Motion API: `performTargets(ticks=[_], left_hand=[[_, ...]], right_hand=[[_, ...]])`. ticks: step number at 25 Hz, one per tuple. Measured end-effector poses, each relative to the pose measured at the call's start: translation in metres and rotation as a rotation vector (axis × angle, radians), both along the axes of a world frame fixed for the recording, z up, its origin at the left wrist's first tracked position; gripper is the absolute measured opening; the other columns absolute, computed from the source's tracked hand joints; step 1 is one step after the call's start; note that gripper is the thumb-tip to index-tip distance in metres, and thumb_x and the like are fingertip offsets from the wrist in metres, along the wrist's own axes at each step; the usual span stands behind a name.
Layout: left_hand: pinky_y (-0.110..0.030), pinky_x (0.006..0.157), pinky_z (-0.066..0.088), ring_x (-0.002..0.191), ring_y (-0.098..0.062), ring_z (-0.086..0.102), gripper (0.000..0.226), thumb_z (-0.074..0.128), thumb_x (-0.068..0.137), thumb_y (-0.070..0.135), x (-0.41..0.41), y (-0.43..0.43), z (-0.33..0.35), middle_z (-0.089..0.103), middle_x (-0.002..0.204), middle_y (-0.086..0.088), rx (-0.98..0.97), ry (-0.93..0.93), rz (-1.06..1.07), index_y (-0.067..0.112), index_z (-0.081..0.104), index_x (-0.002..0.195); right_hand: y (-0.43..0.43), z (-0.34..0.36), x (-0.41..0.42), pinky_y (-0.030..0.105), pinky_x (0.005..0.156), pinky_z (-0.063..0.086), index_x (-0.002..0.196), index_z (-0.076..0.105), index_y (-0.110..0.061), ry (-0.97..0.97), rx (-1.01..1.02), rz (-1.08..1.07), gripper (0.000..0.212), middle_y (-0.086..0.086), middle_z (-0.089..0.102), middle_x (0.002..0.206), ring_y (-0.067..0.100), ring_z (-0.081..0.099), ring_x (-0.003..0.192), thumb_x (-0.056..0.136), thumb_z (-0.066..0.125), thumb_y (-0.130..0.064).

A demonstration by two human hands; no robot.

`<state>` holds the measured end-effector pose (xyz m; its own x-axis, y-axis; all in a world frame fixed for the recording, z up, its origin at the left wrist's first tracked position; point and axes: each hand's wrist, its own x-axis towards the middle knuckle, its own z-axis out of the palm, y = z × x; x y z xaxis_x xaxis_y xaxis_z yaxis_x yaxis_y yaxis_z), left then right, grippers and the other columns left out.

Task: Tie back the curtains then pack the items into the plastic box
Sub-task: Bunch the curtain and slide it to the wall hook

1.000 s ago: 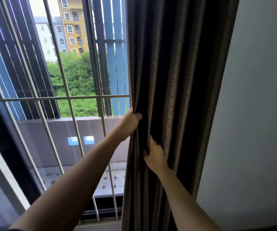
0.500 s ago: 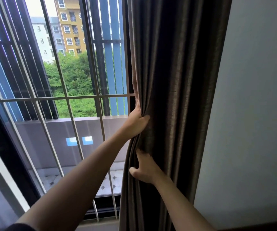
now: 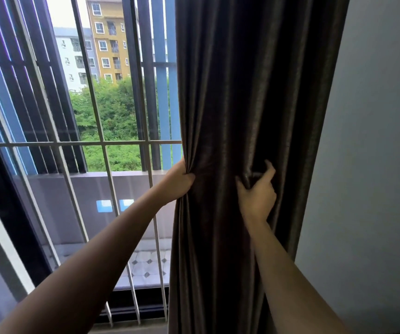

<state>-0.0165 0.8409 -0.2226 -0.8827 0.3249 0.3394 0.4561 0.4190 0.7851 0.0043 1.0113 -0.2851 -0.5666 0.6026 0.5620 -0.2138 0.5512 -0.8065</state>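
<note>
Head: left hand (image 3: 179, 183), right hand (image 3: 257, 195) grip curtain (image 3: 237, 80).

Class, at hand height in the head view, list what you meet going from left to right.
window bars → left hand → right hand → grey wall. Both hands grip the curtain, so it has no single place.
</note>
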Motion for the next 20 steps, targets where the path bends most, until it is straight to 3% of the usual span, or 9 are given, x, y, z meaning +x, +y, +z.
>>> performTargets(ticks=[2, 3, 5, 7, 9, 11, 15, 18, 20], left_hand=[[-0.026, 0.077, 0.043, 0.093, -0.019, 0.052, 0.045, 0.034, 0.078, -0.019, -0.002, -0.001, 0.0, 0.055, 0.093, -0.001, -0.002, -0.011, -0.008, 0.008, 0.052, 0.11], [-0.024, 0.073, 0.043, 0.09, -0.018, 0.051, 0.042, 0.033, 0.079, -0.018, -0.004, 0.0, 0.001, 0.054, 0.087, 0.002, -0.004, -0.023, -0.001, 0.01, 0.051, 0.105], [-0.024, 0.074, 0.042, 0.089, -0.018, 0.049, 0.04, 0.032, 0.079, -0.017, -0.005, 0.007, 0.001, 0.05, 0.082, 0.007, 0.012, -0.042, 0.0, 0.009, 0.05, 0.104], [-0.026, 0.083, 0.04, 0.093, -0.016, 0.047, 0.047, 0.031, 0.08, -0.018, -0.002, 0.018, 0.001, 0.05, 0.088, 0.007, 0.043, -0.061, -0.033, 0.003, 0.049, 0.118], [-0.019, 0.082, 0.04, 0.091, -0.011, 0.047, 0.053, 0.031, 0.08, -0.018, 0.004, 0.027, 0.001, 0.048, 0.093, 0.006, 0.085, -0.103, -0.07, -0.001, 0.042, 0.13], [-0.011, 0.069, 0.042, 0.083, -0.006, 0.047, 0.056, 0.036, 0.075, -0.012, 0.01, 0.034, 0.0, 0.048, 0.089, 0.006, 0.133, -0.154, -0.112, -0.006, 0.038, 0.13], [-0.015, 0.06, 0.044, 0.076, -0.009, 0.05, 0.07, 0.043, 0.061, -0.001, 0.009, 0.049, -0.007, 0.05, 0.082, 0.002, 0.274, -0.254, -0.164, -0.011, 0.034, 0.13], [-0.022, 0.075, 0.048, 0.086, -0.01, 0.058, 0.076, 0.056, 0.065, 0.011, 0.008, 0.056, -0.007, 0.057, 0.092, 0.004, 0.167, -0.179, -0.181, 0.006, 0.033, 0.137], [-0.034, 0.092, 0.048, 0.108, -0.02, 0.058, 0.073, 0.059, 0.072, 0.012, 0.002, 0.058, -0.01, 0.058, 0.116, -0.004, 0.051, -0.018, -0.098, 0.013, 0.032, 0.14]], right_hand=[[0.003, -0.007, 0.001, 0.042, 0.088, 0.052, 0.116, 0.057, -0.009, 0.0, 0.097, 0.134, 0.035, 0.008, 0.063, 0.102, 0.02, 0.06, 0.091, 0.082, 0.066, -0.009], [-0.001, -0.011, 0.003, 0.042, 0.092, 0.051, 0.112, 0.059, -0.007, 0.036, 0.127, 0.217, 0.031, 0.009, 0.059, 0.104, 0.02, 0.059, 0.094, 0.082, 0.064, -0.003], [-0.013, -0.02, 0.007, 0.031, 0.104, 0.042, 0.127, 0.05, -0.009, 0.026, 0.11, 0.432, 0.046, 0.007, 0.053, 0.122, 0.018, 0.054, 0.111, 0.083, 0.06, 0.001], [-0.021, -0.041, 0.008, 0.022, 0.107, 0.033, 0.142, 0.03, -0.011, -0.15, 0.143, 0.614, 0.061, 0.005, 0.05, 0.133, 0.018, 0.049, 0.124, 0.086, 0.053, 0.0], [-0.026, -0.075, 0.007, 0.024, 0.112, 0.027, 0.15, 0.014, -0.014, -0.363, 0.255, 0.63, 0.071, 0.006, 0.044, 0.142, 0.021, 0.042, 0.132, 0.088, 0.047, -0.001], [-0.031, -0.099, 0.007, 0.024, 0.113, 0.024, 0.151, 0.011, -0.017, -0.461, 0.317, 0.593, 0.072, 0.008, 0.042, 0.144, 0.022, 0.041, 0.133, 0.088, 0.044, -0.002], [-0.036, -0.102, -0.001, 0.032, 0.116, 0.025, 0.149, 0.016, -0.014, -0.498, 0.289, 0.625, 0.075, 0.011, 0.041, 0.144, 0.023, 0.036, 0.136, 0.079, 0.039, 0.0], [-0.042, -0.096, 0.002, 0.033, 0.107, 0.038, 0.142, 0.026, -0.011, -0.571, 0.343, 0.647, 0.068, 0.014, 0.05, 0.132, 0.027, 0.048, 0.125, 0.078, 0.043, 0.001], [-0.041, -0.092, 0.01, 0.034, 0.102, 0.042, 0.137, 0.032, -0.012, -0.623, 0.431, 0.699, 0.065, 0.014, 0.054, 0.126, 0.028, 0.053, 0.118, 0.074, 0.049, -0.008]])
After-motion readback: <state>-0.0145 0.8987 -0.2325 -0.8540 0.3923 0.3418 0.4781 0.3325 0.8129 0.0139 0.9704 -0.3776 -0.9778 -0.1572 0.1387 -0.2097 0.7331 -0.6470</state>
